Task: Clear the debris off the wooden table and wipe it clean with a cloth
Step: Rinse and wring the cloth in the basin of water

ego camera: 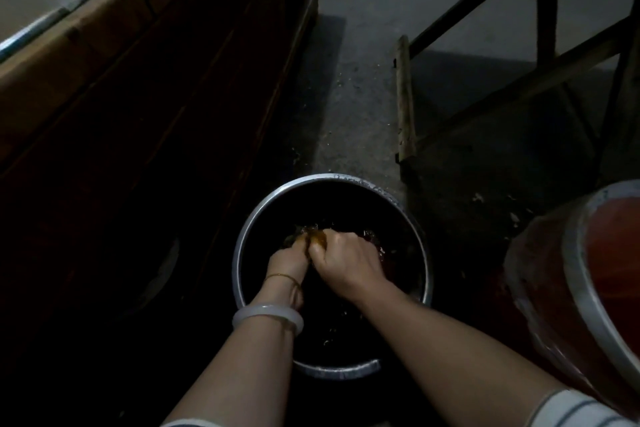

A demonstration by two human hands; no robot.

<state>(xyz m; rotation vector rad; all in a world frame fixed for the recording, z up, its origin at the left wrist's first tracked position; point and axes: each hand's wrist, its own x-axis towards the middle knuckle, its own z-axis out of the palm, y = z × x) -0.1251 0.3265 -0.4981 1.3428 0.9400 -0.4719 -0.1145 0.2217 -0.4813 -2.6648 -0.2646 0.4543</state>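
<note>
Seen from above, a round silver-rimmed metal basin [243,253], dark inside, stands on the grey concrete floor [363,80]. Inside it, the left grip [289,260] and the right grip [346,260] are side by side, both clenching a wet yellow-brown cloth [317,239]. A pale bangle [268,315] circles the left wrist. A dark wooden desk [86,62] stands to the left, an orange tub [606,253] to the right.

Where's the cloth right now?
Head view, lower centre: the brownish cloth is gripped between the left hand and right hand, in the round metal basin on the floor, left of an orange tub.
</note>
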